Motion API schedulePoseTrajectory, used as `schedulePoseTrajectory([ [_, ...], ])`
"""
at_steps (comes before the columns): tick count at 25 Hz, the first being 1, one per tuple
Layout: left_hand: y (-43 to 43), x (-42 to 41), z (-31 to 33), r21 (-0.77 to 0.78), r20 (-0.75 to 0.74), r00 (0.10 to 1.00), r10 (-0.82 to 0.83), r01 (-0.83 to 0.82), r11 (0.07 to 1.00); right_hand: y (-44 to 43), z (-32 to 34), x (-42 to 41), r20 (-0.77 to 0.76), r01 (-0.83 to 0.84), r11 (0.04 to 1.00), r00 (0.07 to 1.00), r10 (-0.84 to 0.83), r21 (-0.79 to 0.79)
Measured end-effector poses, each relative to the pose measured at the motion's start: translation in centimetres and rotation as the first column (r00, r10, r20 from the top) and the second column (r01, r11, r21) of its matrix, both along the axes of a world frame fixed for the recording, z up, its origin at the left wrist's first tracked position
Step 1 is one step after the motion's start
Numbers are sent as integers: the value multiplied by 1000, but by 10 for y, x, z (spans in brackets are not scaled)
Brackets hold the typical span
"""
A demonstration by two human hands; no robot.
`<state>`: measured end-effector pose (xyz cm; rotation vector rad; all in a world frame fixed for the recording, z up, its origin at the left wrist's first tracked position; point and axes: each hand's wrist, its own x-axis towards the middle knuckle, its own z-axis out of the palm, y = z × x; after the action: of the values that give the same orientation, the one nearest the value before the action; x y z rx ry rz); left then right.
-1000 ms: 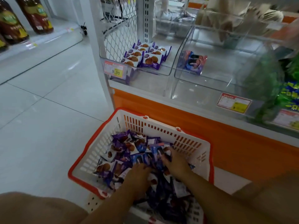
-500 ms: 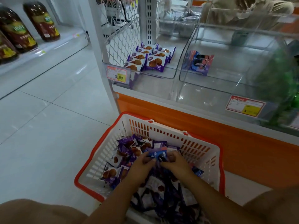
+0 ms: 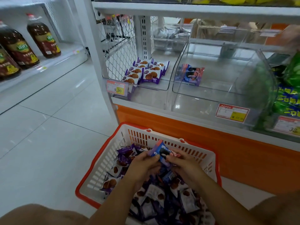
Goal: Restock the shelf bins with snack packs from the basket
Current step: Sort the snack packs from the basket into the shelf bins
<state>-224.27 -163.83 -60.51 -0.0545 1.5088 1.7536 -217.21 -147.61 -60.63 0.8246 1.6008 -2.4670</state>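
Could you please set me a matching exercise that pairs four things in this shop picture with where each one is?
Things:
1. neat purple packs
2. blue-and-pink pack
3. dark bottles
4. basket

Places:
A. on the low shelf at far left
B. in front of the orange shelf base
C. in the left clear bin
D. pinched between left hand and right hand

Pairs: 1-C; 2-D; 3-A; 4-B.
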Motion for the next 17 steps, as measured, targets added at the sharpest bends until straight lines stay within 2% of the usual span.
schedulePoseTrajectory([
  [2,2,-1,9,-2,-35,999,7,-7,1000,1,9,2,-33,2,1000,999,-2,-4],
  [4,7,-4,24,-3,-93,996,-13,12,1000,1,24,1,-58,-8,997,998,12,79],
  [7,19,-15,68,-25,-260,963,-73,69,997,4,71,-2,-84,50,932,996,-21,359],
  [9,28,-27,111,-72,-429,894,-125,104,992,13,119,-4,-141,108,817,989,-34,567],
  [11,36,-42,150,-164,-642,746,-177,92,982,28,173,-8,-219,184,695,975,-40,695],
  [13,44,-60,176,-250,-815,542,-206,-9,968,56,212,-25,-280,272,594,957,-81,757],
  [15,55,-80,183,-337,-906,312,-285,-129,932,95,228,-55,-266,301,471,954,-142,829],
  [17,69,-96,178,-441,-897,142,-420,-206,873,134,219,-96,-143,206,431,974,-174,878],
])
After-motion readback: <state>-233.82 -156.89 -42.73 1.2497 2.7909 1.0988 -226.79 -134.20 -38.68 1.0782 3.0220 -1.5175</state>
